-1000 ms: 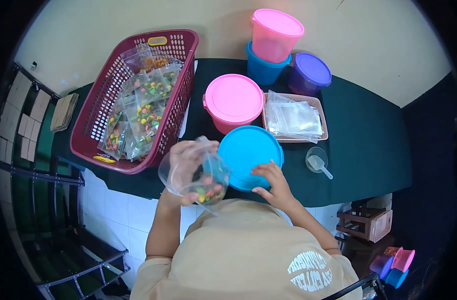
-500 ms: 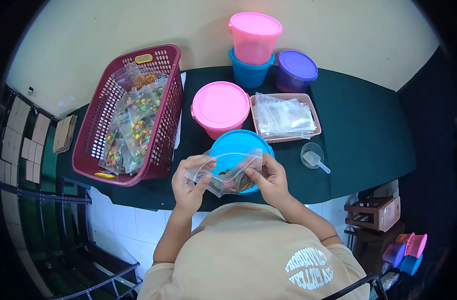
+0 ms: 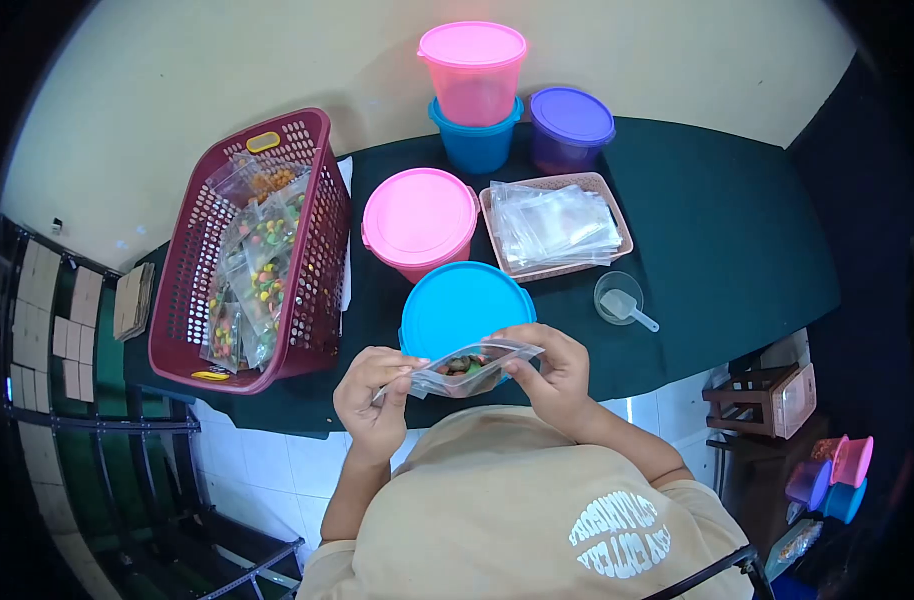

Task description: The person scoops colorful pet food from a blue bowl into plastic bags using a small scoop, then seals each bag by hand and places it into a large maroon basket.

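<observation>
Head view: your left hand [image 3: 374,402] and right hand [image 3: 559,378] both pinch the zip bag [image 3: 469,383], its mouth gaping wider than a moment ago, colorful bits inside. Blue-lidded tub [image 3: 462,308] sits just beyond your grip; off left, the maroon basket [image 3: 320,245] holds filled bags [image 3: 262,285].

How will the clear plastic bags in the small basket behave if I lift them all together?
The clear plastic bags look thin, so they would probably flop. They lie unevenly in the pink basket, and their glossy surfaces may slide apart.
</observation>
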A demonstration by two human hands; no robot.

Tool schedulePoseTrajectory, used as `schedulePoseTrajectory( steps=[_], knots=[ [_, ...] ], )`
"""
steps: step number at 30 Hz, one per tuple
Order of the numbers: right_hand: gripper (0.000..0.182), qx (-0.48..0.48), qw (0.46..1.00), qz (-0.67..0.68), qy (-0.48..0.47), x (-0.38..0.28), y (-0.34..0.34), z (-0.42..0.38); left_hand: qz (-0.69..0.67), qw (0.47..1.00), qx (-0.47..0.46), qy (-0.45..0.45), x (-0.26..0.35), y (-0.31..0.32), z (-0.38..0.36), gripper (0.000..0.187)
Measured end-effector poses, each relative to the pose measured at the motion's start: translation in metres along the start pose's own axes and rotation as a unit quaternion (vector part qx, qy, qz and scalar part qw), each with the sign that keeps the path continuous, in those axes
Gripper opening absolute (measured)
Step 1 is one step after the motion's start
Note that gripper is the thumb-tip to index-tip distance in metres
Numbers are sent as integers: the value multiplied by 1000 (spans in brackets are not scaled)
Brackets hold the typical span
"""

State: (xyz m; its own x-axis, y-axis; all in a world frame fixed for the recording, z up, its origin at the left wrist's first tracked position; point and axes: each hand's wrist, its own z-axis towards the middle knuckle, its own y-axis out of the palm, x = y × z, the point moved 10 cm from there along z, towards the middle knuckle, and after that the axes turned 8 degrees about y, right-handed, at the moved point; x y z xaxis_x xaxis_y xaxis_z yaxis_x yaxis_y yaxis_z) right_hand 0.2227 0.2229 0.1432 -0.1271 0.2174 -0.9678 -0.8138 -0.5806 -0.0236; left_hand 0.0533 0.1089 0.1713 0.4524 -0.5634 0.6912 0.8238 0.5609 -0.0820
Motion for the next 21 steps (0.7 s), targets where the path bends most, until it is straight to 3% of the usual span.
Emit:
schedulePoseTrajectory(
  steps=[7,12,14,17,21],
  knots=[
    [10,15,997,-16,-67,-13,-13,1,-5,999,-33,-13,-3,15,3,11],
    [9,-6,999,3,-45,-7,-12,-1,-8,995,-84,-51,-9,32,-3,19],
    [9,-13,999,2,-38,-5,-9,3,-26,998,-12,-48,-8,24,-1,9],
    [9,-5,998,55,-28,-1,-8,10,20,998,-57,3,-1,25,5,8],
    [9,-24,999,-8,-41,-7,-2,10,52,996,-70,13,1,28,7,8]
  ],
)
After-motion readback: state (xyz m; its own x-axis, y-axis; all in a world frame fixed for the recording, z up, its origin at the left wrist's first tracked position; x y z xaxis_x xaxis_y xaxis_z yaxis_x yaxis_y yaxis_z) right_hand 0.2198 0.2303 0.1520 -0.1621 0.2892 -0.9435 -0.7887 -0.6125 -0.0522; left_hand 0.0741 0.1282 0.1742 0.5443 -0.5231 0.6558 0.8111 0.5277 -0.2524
